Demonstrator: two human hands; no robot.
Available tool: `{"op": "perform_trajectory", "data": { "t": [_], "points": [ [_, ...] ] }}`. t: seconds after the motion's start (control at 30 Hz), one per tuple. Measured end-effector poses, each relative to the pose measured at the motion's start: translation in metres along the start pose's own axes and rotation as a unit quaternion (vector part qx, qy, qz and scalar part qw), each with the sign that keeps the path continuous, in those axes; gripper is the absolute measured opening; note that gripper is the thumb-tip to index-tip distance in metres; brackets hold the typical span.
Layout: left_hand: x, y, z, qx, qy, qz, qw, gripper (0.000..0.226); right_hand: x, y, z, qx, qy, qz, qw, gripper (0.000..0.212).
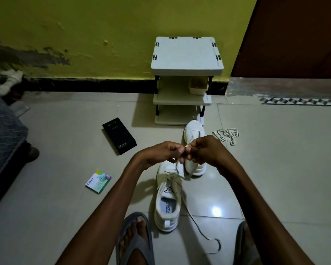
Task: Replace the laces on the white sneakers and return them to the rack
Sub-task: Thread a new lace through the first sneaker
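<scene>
Both hands meet mid-frame, just above the shoes. L hand [159, 153] and R hand [206, 150] have fingers curled in and tips nearly touching; each pinches the same lace [173, 177] near its pale tip, which shows between the two thumbs. Neither hand touches a shoe.

Near sneaker [167, 205] sits on the floor [275, 169] at 6 o'clock of the hands, upright, toe pointing away, opening toward the cam. The lace runs from the pinch down into its upper eyelets, criss-crossed loosely over the tongue. The other tail drops off the shoe's R side, trails toward 5 o'clock and ends in a curl on the tiles.

Far sneaker [193, 131] lies at 12 o'clock of the hands, partly hidden behind them, toe toward the rack [186, 54], heel just beside the near sneaker's toe. Can't tell if it has any lace in.

The rack stands at 12 o'clock against the yellow wall [84, 25], three shelves, top one bare. A small tub [198, 86] is on the mid shelf, R side. The far sneaker's toe is just in front of the bottom shelf.

A spare lace [226, 135] is bunched on the floor at 2 o'clock of the hands, apart from both shoes.

A black box [119, 135] lies at 10 o'clock and a green packet [98, 181] at 8 o'clock, both flat on the tiles. A foot in a grey sandal [136, 238] is at 7 o'clock, just L of the near sneaker's heel.
</scene>
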State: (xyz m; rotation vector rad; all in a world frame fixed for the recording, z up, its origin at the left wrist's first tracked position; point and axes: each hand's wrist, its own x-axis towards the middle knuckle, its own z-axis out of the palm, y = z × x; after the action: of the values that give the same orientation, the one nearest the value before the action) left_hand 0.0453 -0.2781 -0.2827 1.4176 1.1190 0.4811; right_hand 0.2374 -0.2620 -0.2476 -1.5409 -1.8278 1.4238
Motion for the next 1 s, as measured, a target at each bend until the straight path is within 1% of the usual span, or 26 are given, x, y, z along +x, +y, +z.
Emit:
{"op": "perform_trajectory", "data": {
  "t": [0.03,0.07,0.1,0.17,0.2,0.23,0.3,0.37,0.43,0.47,0.5,0.53,0.57,0.6,0.63,0.67,0.7,0.73,0.77,0.8,0.83,0.9,1.0],
  "points": [
    [0.0,-0.001,-0.001,0.0,0.024,0.005,1.0,0.024,0.001,0.001,-0.001,0.016,0.01,0.004,1.0,0.014],
    [0.0,0.0,-0.003,0.003,0.067,0.011,0.998,0.023,0.002,0.001,-0.002,0.025,0.013,0.007,1.0,0.014],
    [0.0,0.0,-0.005,0.002,0.126,0.016,0.992,0.023,0.002,0.001,-0.003,0.026,0.008,0.01,1.0,0.014],
    [0.004,-0.004,-0.009,-0.02,0.249,0.011,0.968,0.027,0.001,0.003,-0.004,-0.001,-0.019,0.021,1.0,0.016],
    [0.006,-0.007,-0.011,-0.045,0.293,-0.001,0.955,0.028,0.001,0.005,-0.004,-0.023,-0.039,0.03,0.999,0.016],
    [0.007,-0.009,-0.013,-0.074,0.32,-0.015,0.944,0.028,0.001,0.008,-0.003,-0.037,-0.065,0.044,0.996,0.014],
    [0.008,-0.016,-0.015,-0.138,0.343,-0.04,0.928,0.028,0.0,0.013,0.002,-0.045,-0.141,0.093,0.985,0.01],
    [0.007,-0.019,-0.015,-0.195,0.351,-0.058,0.914,0.029,0.001,0.021,0.011,-0.096,-0.222,0.149,0.959,0.018],
    [0.007,-0.019,-0.014,-0.198,0.357,-0.069,0.91,0.027,0.001,0.031,0.019,-0.154,-0.269,0.175,0.934,0.026],
    [0.008,-0.02,-0.014,-0.178,0.358,-0.076,0.914,0.024,0.002,0.036,0.023,-0.165,-0.272,0.174,0.932,0.026],
    [0.009,-0.022,-0.013,-0.15,0.357,-0.085,0.918,0.02,0.004,0.04,0.028,-0.169,-0.259,0.161,0.937,0.022],
    [0.009,-0.024,-0.011,-0.117,0.352,-0.099,0.923,0.015,0.004,0.042,0.033,-0.163,-0.222,0.144,0.95,0.016],
    [0.008,-0.026,-0.01,-0.059,0.349,-0.122,0.927,0.018,0.006,0.044,0.038,-0.139,-0.159,0.124,0.969,0.01],
    [0.007,-0.029,-0.008,0.011,0.351,-0.148,0.925,0.027,0.006,0.044,0.043,-0.083,-0.086,0.112,0.986,0.008],
    [0.007,-0.031,-0.006,0.056,0.345,-0.166,0.922,0.03,0.007,0.045,0.049,-0.009,-0.019,0.113,0.993,0.006],
    [0.006,-0.03,-0.004,0.063,0.326,-0.18,0.926,0.026,0.008,0.045,0.054,0.063,0.03,0.121,0.99,0.004],
    [0.004,-0.025,0.0,0.03,0.284,-0.197,0.938,0.021,0.01,0.047,0.058,0.125,0.066,0.134,0.981,0.004],
    [0.003,-0.022,0.005,-0.013,0.225,-0.22,0.949,0.019,0.013,0.05,0.061,0.165,0.092,0.148,0.971,0.008],
    [0.001,-0.017,0.01,-0.05,0.172,-0.242,0.954,0.02,0.014,0.052,0.064,0.189,0.112,0.158,0.963,0.012],
    [0.0,-0.015,0.015,-0.073,0.14,-0.253,0.955,0.018,0.014,0.053,0.066,0.199,0.133,0.167,0.957,0.015],
    [0.001,-0.015,0.019,-0.09,0.135,-0.249,0.955,0.015,0.014,0.053,0.068,0.208,0.147,0.174,0.951,0.017],
    [0.005,-0.024,0.022,-0.102,0.175,-0.222,0.954,0.013,0.014,0.056,0.072,0.233,0.158,0.168,0.945,0.017],
    [0.007,-0.03,0.02,-0.101,0.22,-0.213,0.946,0.011,0.018,0.059,0.076,0.286,0.152,0.171,0.93,0.013]
  ]
}}
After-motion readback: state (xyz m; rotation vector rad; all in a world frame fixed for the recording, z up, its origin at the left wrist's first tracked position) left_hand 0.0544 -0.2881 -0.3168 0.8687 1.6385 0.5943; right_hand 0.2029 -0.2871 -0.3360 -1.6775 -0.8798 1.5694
